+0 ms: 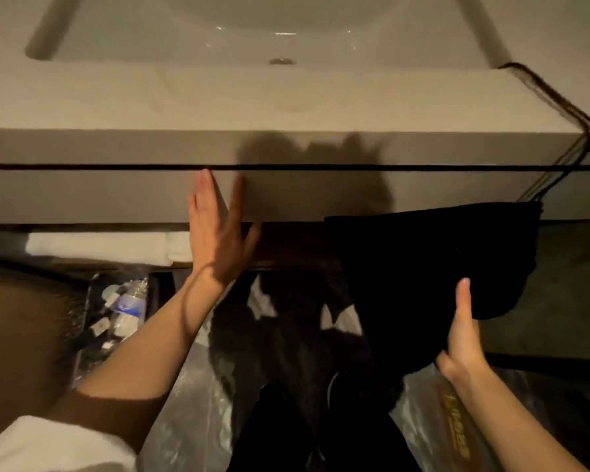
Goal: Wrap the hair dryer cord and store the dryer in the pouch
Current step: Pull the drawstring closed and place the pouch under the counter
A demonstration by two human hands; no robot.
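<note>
Below the sink (218, 97), one right hand (462, 338) holds one pouch (423, 267).

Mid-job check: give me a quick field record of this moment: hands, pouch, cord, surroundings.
left hand: open, flat against the grey vanity drawer front
right hand: supporting the black fabric pouch from below
dark drawstring cord: runs from the pouch up over the counter edge
hair dryer: not visible
white sink basin: above, empty
bin with plastic bottle: lower left
</note>
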